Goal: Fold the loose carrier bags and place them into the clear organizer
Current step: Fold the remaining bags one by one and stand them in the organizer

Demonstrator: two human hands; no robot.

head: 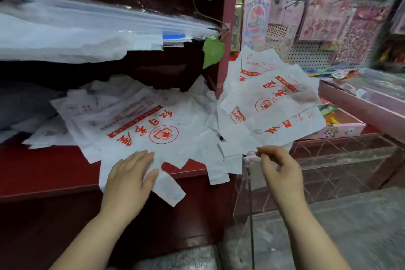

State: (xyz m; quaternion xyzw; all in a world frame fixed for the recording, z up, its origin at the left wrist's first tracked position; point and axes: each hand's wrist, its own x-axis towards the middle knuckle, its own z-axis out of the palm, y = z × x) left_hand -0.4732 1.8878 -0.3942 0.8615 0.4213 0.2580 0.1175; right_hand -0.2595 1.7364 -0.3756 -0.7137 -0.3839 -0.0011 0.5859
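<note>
Left hand (129,180) presses bag pile (140,120), right hand (279,170) pinches lifted bags (274,105).

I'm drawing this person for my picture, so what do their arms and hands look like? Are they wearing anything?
Draw them bare, because no sleeves show anywhere in this view. The left hand and the right hand wear no gloves, and I can see no rings, watch or bracelet. No markings show either.
</note>
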